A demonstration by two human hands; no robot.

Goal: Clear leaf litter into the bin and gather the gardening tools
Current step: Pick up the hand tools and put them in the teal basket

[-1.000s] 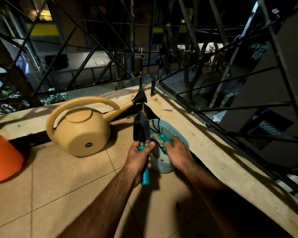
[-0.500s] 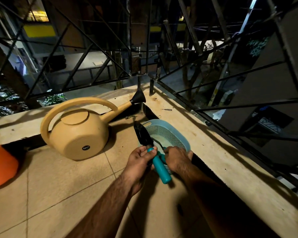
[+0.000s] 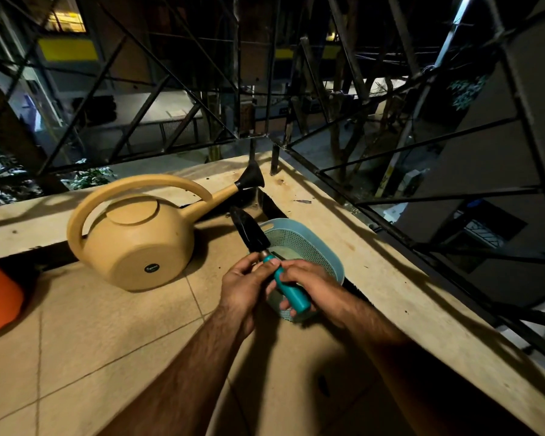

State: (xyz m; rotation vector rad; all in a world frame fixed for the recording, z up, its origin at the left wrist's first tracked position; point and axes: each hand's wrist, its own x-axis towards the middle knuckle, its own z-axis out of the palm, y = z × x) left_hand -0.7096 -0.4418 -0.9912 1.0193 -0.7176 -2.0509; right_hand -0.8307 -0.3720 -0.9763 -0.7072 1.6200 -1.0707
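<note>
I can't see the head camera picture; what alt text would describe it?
Two hands, left and right, hold a teal-handled trowel over a blue basket on a tiled floor at night. A tan watering can lies beside it.

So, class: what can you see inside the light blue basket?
Inside the light blue basket, a perforated wall and a pale patch of floor show. The left hand, right hand and trowel cover the near half, so anything lying there is hidden.
</note>
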